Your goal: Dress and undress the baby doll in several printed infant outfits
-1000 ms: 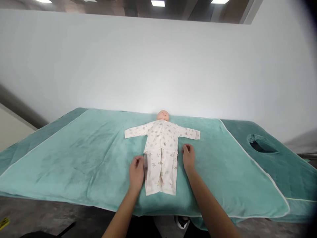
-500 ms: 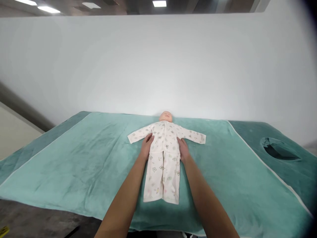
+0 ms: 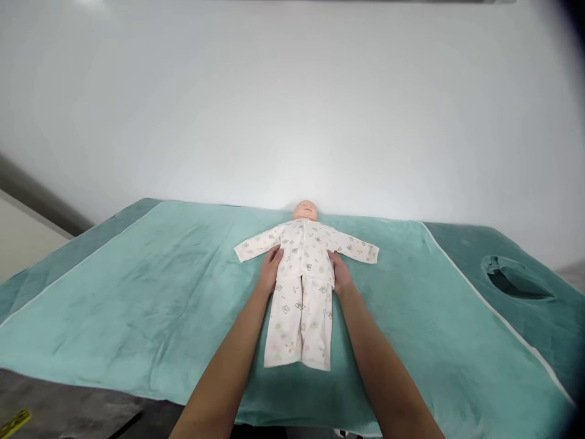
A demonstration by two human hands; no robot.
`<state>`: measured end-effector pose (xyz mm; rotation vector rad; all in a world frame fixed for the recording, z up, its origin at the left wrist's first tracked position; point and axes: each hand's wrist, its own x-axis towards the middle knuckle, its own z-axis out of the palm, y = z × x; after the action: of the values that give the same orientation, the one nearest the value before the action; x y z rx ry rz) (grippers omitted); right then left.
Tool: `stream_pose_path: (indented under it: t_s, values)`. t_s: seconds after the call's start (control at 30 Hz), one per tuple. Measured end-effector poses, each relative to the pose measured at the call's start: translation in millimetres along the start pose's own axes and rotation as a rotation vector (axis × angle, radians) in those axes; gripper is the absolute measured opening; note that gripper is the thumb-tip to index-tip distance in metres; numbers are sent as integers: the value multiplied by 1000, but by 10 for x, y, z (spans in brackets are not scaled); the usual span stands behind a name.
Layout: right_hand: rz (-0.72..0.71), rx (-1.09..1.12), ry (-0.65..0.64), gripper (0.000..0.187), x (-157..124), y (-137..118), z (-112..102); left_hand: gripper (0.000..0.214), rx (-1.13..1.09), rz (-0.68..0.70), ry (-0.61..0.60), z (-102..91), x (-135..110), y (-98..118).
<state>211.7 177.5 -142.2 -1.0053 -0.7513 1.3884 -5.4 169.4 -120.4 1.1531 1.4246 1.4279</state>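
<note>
A baby doll (image 3: 305,211) lies on its back, its head near the wall and its legs towards me. It wears a white printed long-sleeved top (image 3: 301,247) and matching trousers (image 3: 298,323); both sleeves are spread out sideways. My left hand (image 3: 270,269) clasps the left side of its waist, thumb on the fabric. On the opposite side my right hand (image 3: 340,272) grips the waist in the same way. The other fingers of both hands are partly hidden along the doll's sides. No doll hands or feet show beyond the cloth.
A green plush cover (image 3: 159,299) with white piping spreads under the doll. At the right, the darker green part has an oval hole (image 3: 518,280). A white wall (image 3: 292,110) stands directly behind. Yellow tape (image 3: 16,422) lies on the floor at lower left.
My view has tipped downward a little, so the ceiling lights have left the picture. Both hands stay at the doll's sides, and the doll lies almost unchanged.
</note>
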Motion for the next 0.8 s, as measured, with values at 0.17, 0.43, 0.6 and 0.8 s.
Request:
stream_pose_path:
  t_s: [0.17, 0.43, 0.6, 0.8]
  values:
    - [22, 73, -8, 60, -175, -96, 62, 29, 115, 47, 93, -33, -106, 45]
    - [19, 69, -176, 49, -621, -79, -217, 20, 253, 127, 149, -236, -690, 346]
    - [196, -8, -165, 34, -758, -365, -891, 12, 374, 176, 246, -969, -1362, 514]
    - [204, 22, -157, 26, -967, -633, -1041, 26, 833, 251, 804, -2026, -2322, 403]
